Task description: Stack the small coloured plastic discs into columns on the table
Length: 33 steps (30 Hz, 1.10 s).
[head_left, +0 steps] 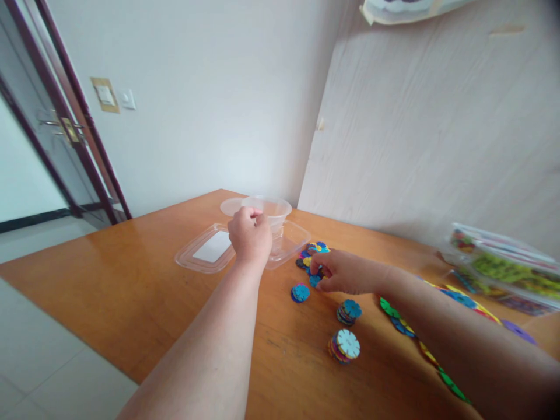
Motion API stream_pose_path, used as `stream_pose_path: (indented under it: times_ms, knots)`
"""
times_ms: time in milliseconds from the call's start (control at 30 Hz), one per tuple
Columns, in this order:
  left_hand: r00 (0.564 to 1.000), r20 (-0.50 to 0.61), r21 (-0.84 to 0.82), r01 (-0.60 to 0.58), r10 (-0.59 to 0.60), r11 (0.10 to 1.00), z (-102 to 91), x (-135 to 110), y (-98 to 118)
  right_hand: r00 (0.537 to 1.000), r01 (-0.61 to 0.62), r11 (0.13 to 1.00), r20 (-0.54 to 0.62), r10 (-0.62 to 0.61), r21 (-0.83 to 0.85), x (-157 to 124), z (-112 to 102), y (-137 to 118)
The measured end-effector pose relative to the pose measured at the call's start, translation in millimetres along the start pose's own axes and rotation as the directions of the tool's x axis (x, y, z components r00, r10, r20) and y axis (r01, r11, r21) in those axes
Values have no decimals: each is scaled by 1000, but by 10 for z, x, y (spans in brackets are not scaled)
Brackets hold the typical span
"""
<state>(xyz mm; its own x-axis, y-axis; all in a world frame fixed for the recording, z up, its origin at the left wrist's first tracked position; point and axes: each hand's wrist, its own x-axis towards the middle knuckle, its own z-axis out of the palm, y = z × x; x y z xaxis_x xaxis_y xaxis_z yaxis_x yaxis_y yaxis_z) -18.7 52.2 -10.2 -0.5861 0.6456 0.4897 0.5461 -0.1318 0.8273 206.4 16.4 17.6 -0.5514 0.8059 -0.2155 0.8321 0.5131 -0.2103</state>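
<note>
Stacked discs [344, 346], notched at the rim and topped with a white one, stand near me on the wooden table [166, 280]. Right of them, a spread of coloured discs [400, 325] shows on both sides of my right forearm [420, 306]; I would keep that arm raised so it drags none along. Farther in come a blue-topped stack [349, 312] and, to its left, a short blue stack [300, 293], well apart.

Just past these, my right hand [339, 271] bends over the loose pile [315, 249]. Its thumb and forefinger leave a narrow gap; I cannot tell whether a disc is between them. I judge it best to pinch one piece by its rim from the heap's edge, since notches could snag on neighbours.

My left hand [251, 233] is curled in front of the clear bowl [275, 209], fingertips close together; whatever it may hold is hidden. It partly blocks my view of the clear tray [295, 242]. A rectangular lid [186, 259] lies to its left, a round lid [230, 206] beside the bowl. Far right stands a clear box [507, 271] of green pieces.
</note>
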Motion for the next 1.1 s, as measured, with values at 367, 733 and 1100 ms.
stream_pose_path:
  times_ms: [367, 733, 1100]
  knots:
    - [1000, 4, 2, 5, -5, 1000, -14, 1, 25, 1000, 9, 1000, 13, -9, -26, 12, -51, -42]
    - [1000, 0, -4, -5, 5, 1000, -6, 1, 19, 977, -124, 819, 213, 2, 560, -14, -111, -142]
    - [1000, 8, -4, 8, -8, 1000, -20, -9, 31, 992, -94, 952, 104, 66, 290, -4, -93, 24]
